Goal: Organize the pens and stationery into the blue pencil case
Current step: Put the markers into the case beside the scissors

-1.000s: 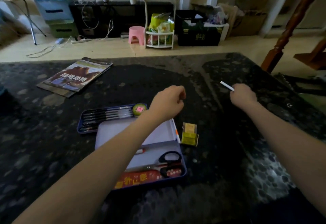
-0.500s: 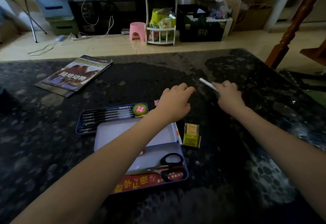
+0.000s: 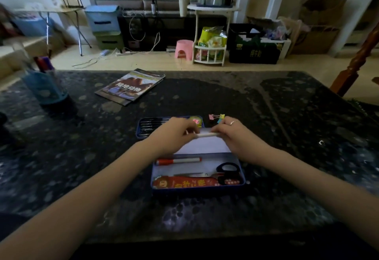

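The blue pencil case [image 3: 243, 177] lies open on the dark table, its pale lid [image 3: 203, 146] folded back. Inside lie a red-capped marker [image 3: 178, 160], black-handled scissors [image 3: 221, 172] and a red printed packet [image 3: 184, 183]. My left hand [image 3: 174, 134] and my right hand [image 3: 231, 134] meet over the lid, and both pinch a white pen [image 3: 207, 134] held level between them. A blue tray of dark pens [image 3: 151, 125] with a green round item [image 3: 195, 119] sits just beyond my left hand. Coloured binder clips [image 3: 217, 117] lie past my right hand.
A magazine [image 3: 131, 86] lies at the back of the table. A blue pen cup [image 3: 44, 87] with markers stands far left, blurred. The table's far edge gives onto a floor with a pink stool [image 3: 183, 49] and a white rack [image 3: 210, 53].
My right hand has carried the white pen left, over the case lid. My left hand has drawn back to take its other end. The view has shifted left, and the yellow box is out of sight.
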